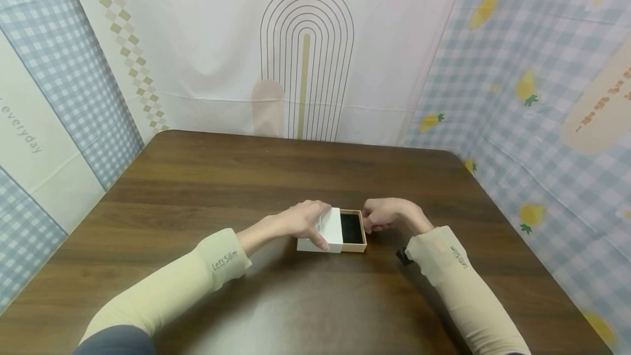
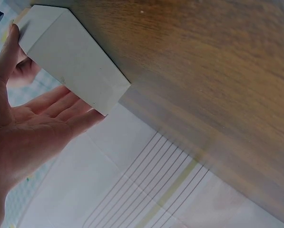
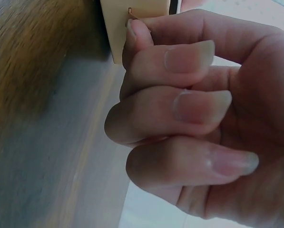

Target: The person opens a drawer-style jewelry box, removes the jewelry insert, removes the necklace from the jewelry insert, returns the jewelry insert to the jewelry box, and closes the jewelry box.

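Note:
A small drawer-style box lies on the table, its white sleeve [image 1: 334, 229] covering the left part. From the sleeve's right end a tan inner tray [image 1: 354, 248] with a black lining [image 1: 351, 227] sticks partway out. My left hand [image 1: 303, 221] holds the sleeve, thumb on the near side and fingers on the far side; the left wrist view shows the sleeve's plain white end [image 2: 80, 61]. At the tray's right end, my right hand [image 1: 386, 212] pinches a thin brown pull loop [image 3: 133, 14] between thumb and index finger. Its other fingers [image 3: 199, 109] are curled in.
The dark wooden table [image 1: 222, 174] extends around the box. Printed cloth [image 1: 207, 32] hangs along its back edge, and checked cloth [image 1: 503, 92] along the right. A small black object [image 1: 404, 257] shows beside the right sleeve cuff.

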The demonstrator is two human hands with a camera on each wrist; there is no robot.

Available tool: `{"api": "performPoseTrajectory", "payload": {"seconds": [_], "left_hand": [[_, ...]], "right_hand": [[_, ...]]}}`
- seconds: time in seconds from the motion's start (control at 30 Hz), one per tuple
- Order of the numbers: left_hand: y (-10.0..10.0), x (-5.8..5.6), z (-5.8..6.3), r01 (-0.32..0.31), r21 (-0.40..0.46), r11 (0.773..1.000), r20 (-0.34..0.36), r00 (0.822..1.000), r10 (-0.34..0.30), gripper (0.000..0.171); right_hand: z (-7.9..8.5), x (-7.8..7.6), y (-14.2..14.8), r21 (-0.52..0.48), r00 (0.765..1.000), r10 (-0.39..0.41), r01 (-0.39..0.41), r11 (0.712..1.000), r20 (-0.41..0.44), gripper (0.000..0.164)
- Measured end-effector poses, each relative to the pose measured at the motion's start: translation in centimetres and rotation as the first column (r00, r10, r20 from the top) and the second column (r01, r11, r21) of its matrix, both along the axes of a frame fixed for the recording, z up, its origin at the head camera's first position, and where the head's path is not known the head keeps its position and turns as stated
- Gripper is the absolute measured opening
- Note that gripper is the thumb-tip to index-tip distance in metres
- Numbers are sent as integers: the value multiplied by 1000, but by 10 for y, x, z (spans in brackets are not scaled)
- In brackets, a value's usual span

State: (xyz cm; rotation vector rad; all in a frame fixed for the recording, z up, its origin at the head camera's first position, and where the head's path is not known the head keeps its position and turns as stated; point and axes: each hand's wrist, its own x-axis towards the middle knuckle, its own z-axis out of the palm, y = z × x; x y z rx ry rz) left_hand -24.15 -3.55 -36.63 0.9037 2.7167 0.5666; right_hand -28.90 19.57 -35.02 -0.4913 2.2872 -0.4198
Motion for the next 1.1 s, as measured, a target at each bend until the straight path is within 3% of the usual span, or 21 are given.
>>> {"api": "performPoseTrajectory", "payload": {"seconds": [0.4, 0.63, 1.1], "left_hand": [[0, 1, 1, -4, 19, 1000, 6, 1000, 3, 67], [-1, 1, 2, -4, 25, 1000, 10, 1000, 4, 67], [-2, 3, 4, 1, 25, 1000, 13, 1000, -1, 66]], "right_hand": [[-1, -1, -10, 11, 998, 41, -41, 999, -39, 14], [0, 1, -17, 23, 1000, 13, -12, 1000, -24, 16], [-2, 2, -31, -37, 999, 36, -37, 999, -30, 16]]}}
